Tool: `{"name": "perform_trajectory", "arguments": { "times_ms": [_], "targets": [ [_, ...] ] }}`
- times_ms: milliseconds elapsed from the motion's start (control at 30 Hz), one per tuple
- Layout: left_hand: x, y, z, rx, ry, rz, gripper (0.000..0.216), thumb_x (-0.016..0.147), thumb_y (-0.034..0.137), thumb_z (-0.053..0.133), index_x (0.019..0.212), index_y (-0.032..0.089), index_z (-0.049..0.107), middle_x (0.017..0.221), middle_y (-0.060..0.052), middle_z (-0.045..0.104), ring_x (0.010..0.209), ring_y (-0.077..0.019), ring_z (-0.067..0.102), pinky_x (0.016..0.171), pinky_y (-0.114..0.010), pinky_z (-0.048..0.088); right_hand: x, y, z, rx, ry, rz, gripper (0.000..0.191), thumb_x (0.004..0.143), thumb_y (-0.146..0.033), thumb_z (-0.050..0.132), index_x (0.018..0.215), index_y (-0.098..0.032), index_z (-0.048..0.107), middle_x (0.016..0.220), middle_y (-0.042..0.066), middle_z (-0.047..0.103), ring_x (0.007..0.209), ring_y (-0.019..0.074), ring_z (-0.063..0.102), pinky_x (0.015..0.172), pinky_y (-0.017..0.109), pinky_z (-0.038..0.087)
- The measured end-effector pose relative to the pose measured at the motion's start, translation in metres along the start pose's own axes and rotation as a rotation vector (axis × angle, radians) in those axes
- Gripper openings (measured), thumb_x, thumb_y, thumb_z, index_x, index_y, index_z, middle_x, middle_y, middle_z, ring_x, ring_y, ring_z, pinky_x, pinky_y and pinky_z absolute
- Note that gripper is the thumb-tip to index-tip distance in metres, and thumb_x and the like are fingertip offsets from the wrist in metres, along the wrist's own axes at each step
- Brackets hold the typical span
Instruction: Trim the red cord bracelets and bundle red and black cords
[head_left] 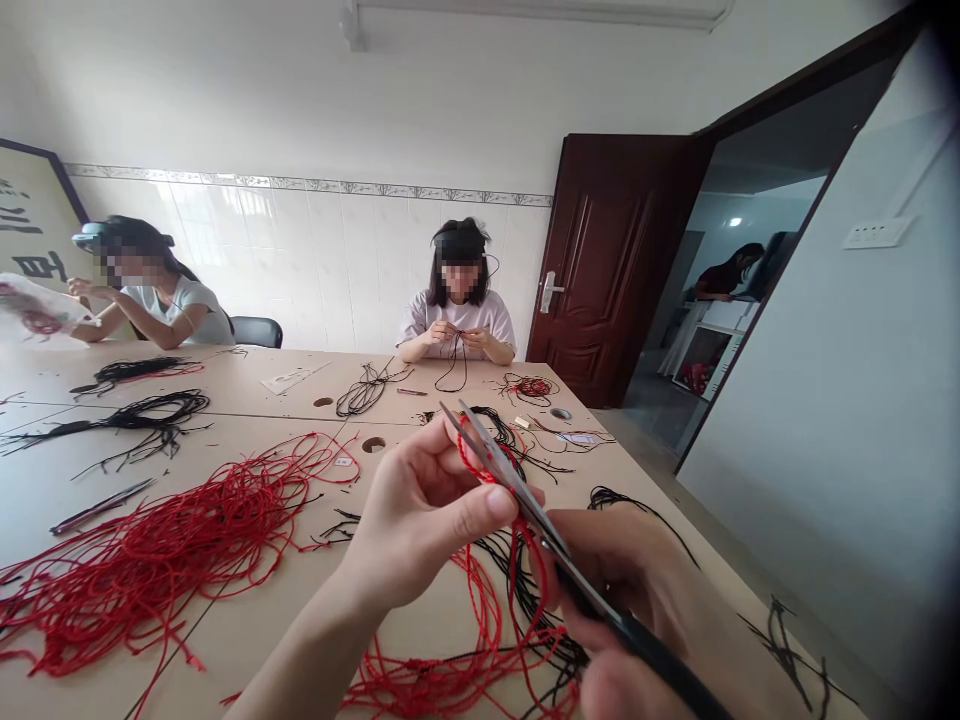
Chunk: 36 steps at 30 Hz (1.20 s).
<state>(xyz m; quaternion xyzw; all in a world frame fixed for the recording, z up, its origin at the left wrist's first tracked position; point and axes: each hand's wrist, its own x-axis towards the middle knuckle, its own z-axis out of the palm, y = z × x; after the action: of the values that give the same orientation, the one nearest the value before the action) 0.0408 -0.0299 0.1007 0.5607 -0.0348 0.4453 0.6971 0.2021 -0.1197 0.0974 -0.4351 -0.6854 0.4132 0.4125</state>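
Observation:
My left hand (pixel 435 520) is closed, pinching a red braided cord (pixel 466 462) between thumb and fingers above the table. In my right hand (pixel 637 590) is a pair of scissors (pixel 551 545) with black handles. Their blades point up and to the left, slightly parted, and cross over the red cord close to my left thumb. Whether the blades touch the cord I cannot tell. Loose red cord ends (pixel 525 590) hang below my hands. Beneath them lie more red cords (pixel 427 685) and a bundle of black cords (pixel 517 570).
A large heap of red cords (pixel 172 540) spreads over the left of the table (pixel 262 640). Black cord bundles (pixel 150 415) and tweezers (pixel 101 507) lie beyond it. Opposite, a person (pixel 457 290) handles dark cord; another person (pixel 157 290) sits at the left. A door (pixel 600 260) stands ajar.

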Motion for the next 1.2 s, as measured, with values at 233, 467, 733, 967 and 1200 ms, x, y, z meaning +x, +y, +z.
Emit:
{"name": "perform_trajectory", "arguments": {
  "times_ms": [233,467,733,967,1200],
  "targets": [
    [0.0,0.0,0.001,-0.032,0.007,-0.023,0.02,0.078,0.016,0.077,0.078,0.017,0.057,0.064,0.004,0.061,0.057,-0.0055,0.059,0.057,-0.013,0.051,-0.002,0.004,-0.001,0.04,-0.013,-0.031,0.053,0.069,-0.064,0.072,0.066,-0.019,0.045,0.057,-0.007,0.03,0.051,0.0066,0.025,0.045,0.025,0.016],
    [0.001,0.001,0.001,-0.068,-0.018,-0.033,0.016,0.079,0.013,0.076,0.081,0.017,0.06,0.065,0.004,0.063,0.06,-0.0051,0.061,0.059,-0.012,0.051,-0.003,0.005,-0.002,0.015,-0.017,-0.053,0.055,0.068,-0.067,0.071,0.067,-0.018,0.046,0.057,-0.007,0.03,0.052,0.0066,0.026,0.045,0.024,0.017],
    [0.0,0.002,0.003,-0.077,-0.029,-0.013,0.015,0.079,0.013,0.076,0.083,0.017,0.062,0.071,0.003,0.071,0.065,-0.0065,0.067,0.062,-0.013,0.056,-0.003,0.002,0.0,0.026,-0.014,-0.012,0.057,0.063,-0.071,0.073,0.075,-0.019,0.055,0.057,-0.006,0.036,0.051,0.0074,0.029,0.043,0.023,0.019],
    [0.001,0.002,0.004,-0.07,-0.024,-0.009,0.014,0.08,0.014,0.075,0.082,0.017,0.062,0.071,0.002,0.07,0.064,-0.006,0.066,0.062,-0.012,0.054,-0.002,0.0,-0.001,0.031,0.014,0.021,0.058,0.061,-0.072,0.072,0.071,-0.019,0.052,0.056,-0.006,0.034,0.051,0.0079,0.029,0.045,0.023,0.023],
    [0.0,-0.001,0.003,-0.018,0.008,0.055,0.015,0.081,0.011,0.074,0.091,0.018,0.065,0.096,-0.002,0.074,0.074,-0.0073,0.067,0.07,-0.016,0.056,-0.013,0.004,0.004,0.044,0.165,0.056,0.069,0.051,-0.08,0.071,0.085,-0.02,0.064,0.068,0.0,0.051,0.058,0.0137,0.045,0.051,0.025,0.038]
  ]
}}
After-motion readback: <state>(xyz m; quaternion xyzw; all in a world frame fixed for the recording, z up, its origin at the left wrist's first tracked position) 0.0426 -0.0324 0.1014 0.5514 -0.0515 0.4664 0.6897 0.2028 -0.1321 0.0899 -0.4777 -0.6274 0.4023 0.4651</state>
